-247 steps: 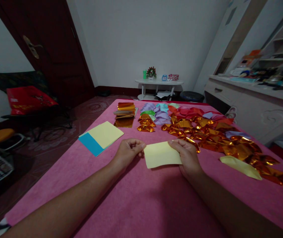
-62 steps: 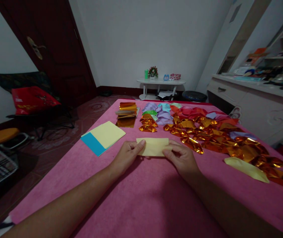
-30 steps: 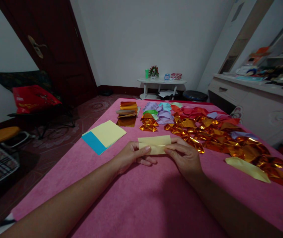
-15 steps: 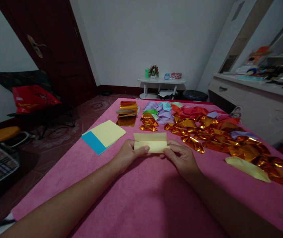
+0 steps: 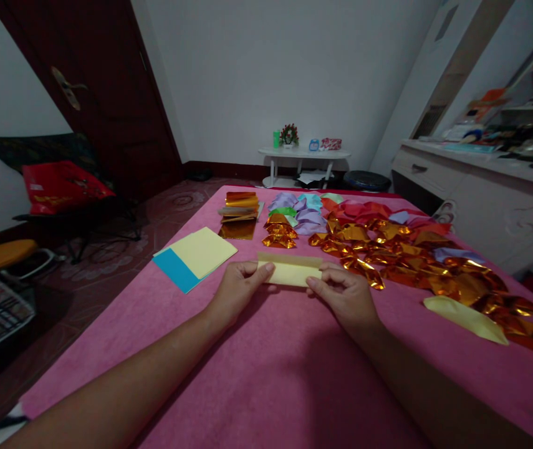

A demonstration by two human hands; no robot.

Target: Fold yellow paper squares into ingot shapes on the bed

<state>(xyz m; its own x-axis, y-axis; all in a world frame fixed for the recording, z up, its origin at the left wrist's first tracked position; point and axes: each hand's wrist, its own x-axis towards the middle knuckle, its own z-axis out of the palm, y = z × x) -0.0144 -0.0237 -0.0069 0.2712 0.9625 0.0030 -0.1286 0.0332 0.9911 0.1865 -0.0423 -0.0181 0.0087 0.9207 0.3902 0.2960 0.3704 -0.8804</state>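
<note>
Between my two hands is a pale yellow sheet of paper (image 5: pixel 288 274), folded into a narrow strip with a flap along its far side. My left hand (image 5: pixel 240 285) pinches its left end, thumb on top. At the right end, my right hand (image 5: pixel 345 292) grips the paper with the thumb on the near edge and fingers behind. Left of my hands lie flat yellow paper sheets (image 5: pixel 205 249) with a blue sheet (image 5: pixel 177 271) showing beneath. Beyond them sits a stack of gold foil paper (image 5: pixel 239 215). A folded yellow paper piece (image 5: pixel 466 319) rests to the right.
Many folded gold foil pieces (image 5: pixel 401 252) and coloured paper ones (image 5: pixel 310 221) spread over the far right of the pink tablecloth (image 5: pixel 247 374). A small white table (image 5: pixel 303 153) stands by the wall. At left are a chair with a red bag (image 5: pixel 65 187) and a stool (image 5: pixel 4 254).
The folded paper has shifted slightly right and tilted, and its far flap now looks narrower. Both hands keep hold of its ends, with the left thumb moved a little left.
</note>
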